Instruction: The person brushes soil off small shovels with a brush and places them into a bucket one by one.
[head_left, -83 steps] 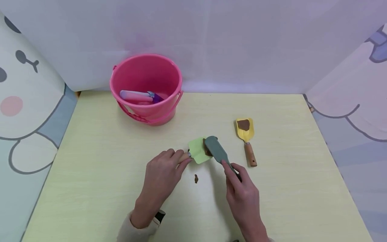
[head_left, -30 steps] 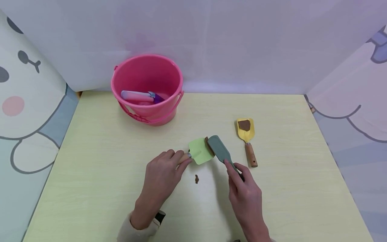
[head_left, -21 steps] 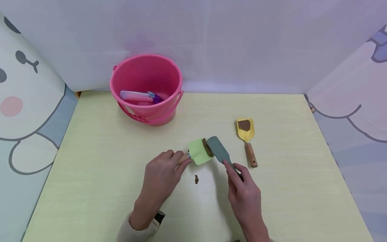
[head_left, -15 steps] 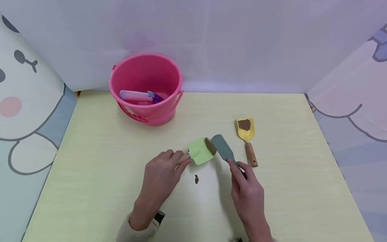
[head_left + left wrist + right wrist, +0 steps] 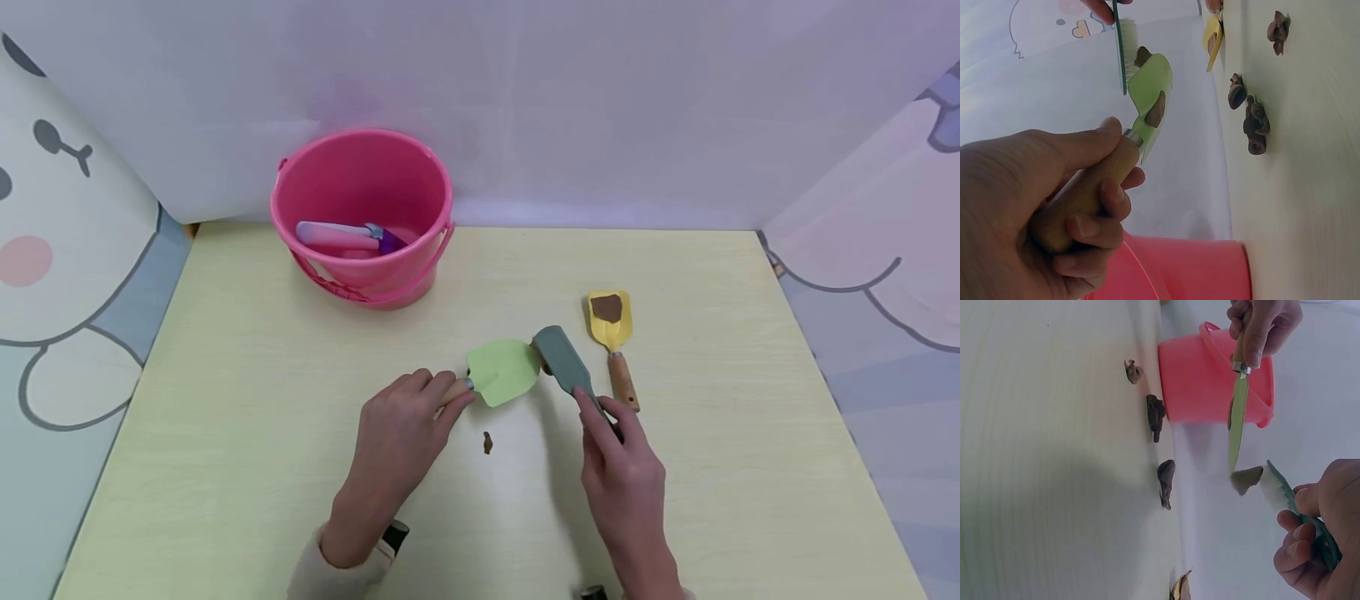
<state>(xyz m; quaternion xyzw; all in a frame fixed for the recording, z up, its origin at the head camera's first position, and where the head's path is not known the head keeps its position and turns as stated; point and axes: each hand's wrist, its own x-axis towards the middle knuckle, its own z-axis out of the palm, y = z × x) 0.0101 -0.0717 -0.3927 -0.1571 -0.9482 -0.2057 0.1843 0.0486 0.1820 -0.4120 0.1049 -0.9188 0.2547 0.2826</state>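
Observation:
My left hand (image 5: pixel 401 437) grips the wooden handle of a light green trowel (image 5: pixel 504 372), its blade held above the table. My right hand (image 5: pixel 624 471) holds a dark green brush (image 5: pixel 564 358), whose white bristles (image 5: pixel 1275 490) face the blade's tip. Between bristles and tip is a flat brown piece (image 5: pixel 1246 480), mostly covered by the brush in the head view. On the blade's underside sits another brown patch (image 5: pixel 1156 111). Beneath, several dark brown curled scraps (image 5: pixel 1256 127) lie on the table; the head view shows one scrap (image 5: pixel 487 442) clearly.
A pink bucket (image 5: pixel 390 283) stands at the back left, holding a tool with a pink and lilac handle (image 5: pixel 339 237). Right of the brush lies a yellow scoop (image 5: pixel 612 335) with a brown patch in it. Fabric walls (image 5: pixel 600 117) enclose the table's back and sides.
Brush and right hand have shifted right and slightly away. The brown piece has slid across the trowel blade to its tip and off the visible top face. The left hand has barely moved.

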